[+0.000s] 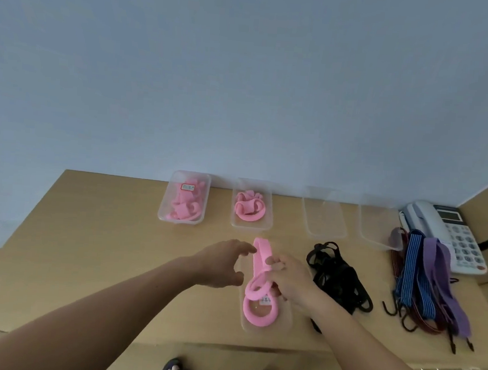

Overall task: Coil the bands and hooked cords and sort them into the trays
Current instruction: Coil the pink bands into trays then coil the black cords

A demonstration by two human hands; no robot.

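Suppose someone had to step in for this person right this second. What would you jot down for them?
Left hand: open, fingers by the top end of the pink band; contact unclear.
Right hand: grips that band mid-length, its lower part looped, over the near tray, which holds one pink ring.
Done: pink bands sit in the far-left tray and the second tray.
Left: finish and place this coil. The black cords and the blue, purple and red hooked cords lie loose. The third tray and fourth tray look empty.
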